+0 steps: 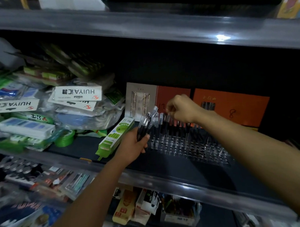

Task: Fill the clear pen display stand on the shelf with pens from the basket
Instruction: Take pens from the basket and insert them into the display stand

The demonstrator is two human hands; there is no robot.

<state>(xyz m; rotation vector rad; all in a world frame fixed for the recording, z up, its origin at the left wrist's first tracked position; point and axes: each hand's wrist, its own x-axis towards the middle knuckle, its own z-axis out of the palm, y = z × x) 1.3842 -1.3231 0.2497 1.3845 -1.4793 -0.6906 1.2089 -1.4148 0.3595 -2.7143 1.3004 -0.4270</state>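
the person stands at a dark shelf point(166, 166) with both arms reaching in. the left hand point(133, 145) grips a bundle of pens point(147, 124) with clear caps and black barrels, fingers point(145, 138) wrapped tight around the lower ends so the caps fan up and to the right. the right hand point(182, 110) hangs over the back row of the clear pen display stand point(187, 146), its fingers pinched narrow around the top of one pen point(167, 119) standing there. the stand sits toward the right part of the shelf, near its front edge, with several pens upright along the back row and the front rows showing only clear holes. behind it lean two orange boxes point(232, 107) and a pale card of pens point(140, 100). just left of the stand lies a green and white box point(115, 137), and further left a heap of bagged stationery point(75, 100) and a green tape roll point(64, 137).
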